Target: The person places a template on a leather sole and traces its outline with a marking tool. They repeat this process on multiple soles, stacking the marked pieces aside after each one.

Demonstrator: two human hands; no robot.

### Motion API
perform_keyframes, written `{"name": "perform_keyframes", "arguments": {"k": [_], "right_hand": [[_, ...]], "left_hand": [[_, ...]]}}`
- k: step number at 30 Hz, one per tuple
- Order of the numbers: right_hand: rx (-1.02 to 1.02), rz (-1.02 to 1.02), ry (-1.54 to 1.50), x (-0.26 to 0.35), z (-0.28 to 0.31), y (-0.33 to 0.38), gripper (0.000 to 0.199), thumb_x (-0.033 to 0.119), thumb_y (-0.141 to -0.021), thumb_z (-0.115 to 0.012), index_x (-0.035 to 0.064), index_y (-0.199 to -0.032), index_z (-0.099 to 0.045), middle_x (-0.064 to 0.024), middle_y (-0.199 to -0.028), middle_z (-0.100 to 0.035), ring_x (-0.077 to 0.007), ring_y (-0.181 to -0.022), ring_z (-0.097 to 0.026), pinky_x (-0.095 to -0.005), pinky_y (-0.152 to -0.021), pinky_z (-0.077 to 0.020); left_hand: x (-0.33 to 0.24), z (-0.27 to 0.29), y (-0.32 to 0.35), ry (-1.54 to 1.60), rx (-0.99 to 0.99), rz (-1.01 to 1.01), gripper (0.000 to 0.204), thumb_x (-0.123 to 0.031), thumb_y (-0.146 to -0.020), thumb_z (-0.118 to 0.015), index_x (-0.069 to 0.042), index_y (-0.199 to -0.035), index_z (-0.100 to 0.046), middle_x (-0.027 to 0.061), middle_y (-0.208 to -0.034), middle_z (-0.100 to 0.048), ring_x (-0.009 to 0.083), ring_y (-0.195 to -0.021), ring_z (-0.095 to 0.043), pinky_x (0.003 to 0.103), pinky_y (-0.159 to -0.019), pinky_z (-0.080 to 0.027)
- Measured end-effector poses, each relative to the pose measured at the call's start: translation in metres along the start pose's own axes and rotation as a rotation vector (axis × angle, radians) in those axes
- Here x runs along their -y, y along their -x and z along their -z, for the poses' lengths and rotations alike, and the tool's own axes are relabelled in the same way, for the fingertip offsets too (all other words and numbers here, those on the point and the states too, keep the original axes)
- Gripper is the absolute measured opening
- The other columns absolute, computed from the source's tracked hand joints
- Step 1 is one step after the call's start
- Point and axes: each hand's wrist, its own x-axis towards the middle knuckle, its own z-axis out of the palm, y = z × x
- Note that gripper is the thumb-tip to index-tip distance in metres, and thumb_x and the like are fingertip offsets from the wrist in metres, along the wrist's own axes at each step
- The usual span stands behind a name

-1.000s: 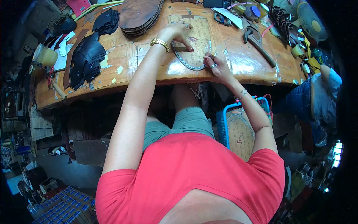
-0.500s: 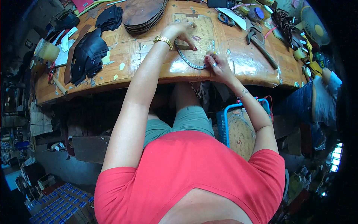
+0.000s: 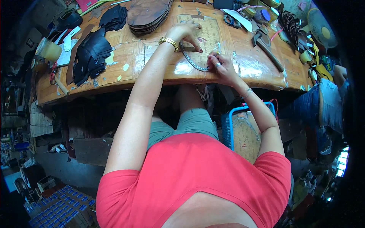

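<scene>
A tan board [image 3: 210, 32] with handwriting lies on the wooden workbench in front of me. Along its near side bends a dark curved strip [image 3: 188, 59] dotted with pale marks down its length. My left hand [image 3: 186, 33], a gold watch at its wrist, rests on the board inside that curve, thumb and fingers spread. At the strip's right end my right hand [image 3: 222, 68] is closed in a pinch; whatever is between its fingertips is too small to make out. Under the left palm, part of the board is hidden.
A hammer [image 3: 269, 55] lies to the right, below jars [image 3: 262, 16]. At the left are stacked black leather pieces [image 3: 91, 57], brown leather ovals [image 3: 147, 17] and a jar of yellowish paste [image 3: 48, 50]. A blue basket [image 3: 227, 127] holding another board stands below the bench edge.
The thin pale thing sticking up from my right fingers no longer shows clearly, and those fingers have shifted slightly. My left hand stays in place on the board.
</scene>
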Motion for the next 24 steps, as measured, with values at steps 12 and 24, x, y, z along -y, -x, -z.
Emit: {"name": "perform_keyframes", "arguments": {"k": [12,24], "right_hand": [[0.028,0.113,0.112,0.002,-0.006,-0.004,0.021,0.016,-0.095,-0.053,-0.0025,-0.088,-0.061,-0.0145,-0.073,-0.061,-0.0247,-0.064,-0.061,-0.0347,-0.06,-0.0471],[0.051,0.281,0.262,0.006,-0.016,-0.01,0.024,0.014,-0.094,-0.054,-0.006,-0.085,-0.061,-0.0132,-0.073,-0.064,-0.0184,-0.065,-0.063,-0.0322,-0.059,-0.0487]], "left_hand": [[0.005,-0.007,-0.007,-0.011,-0.007,-0.019,0.12,-0.064,-0.035,-0.083,-0.014,-0.137,-0.045,0.0129,-0.139,-0.043,0.0302,-0.124,-0.048,0.039,-0.102,-0.041],[0.005,-0.003,-0.005,-0.007,0.017,-0.005,0.121,-0.065,-0.035,-0.082,-0.014,-0.138,-0.045,0.0132,-0.142,-0.041,0.03,-0.127,-0.045,0.039,-0.104,-0.039]]}}
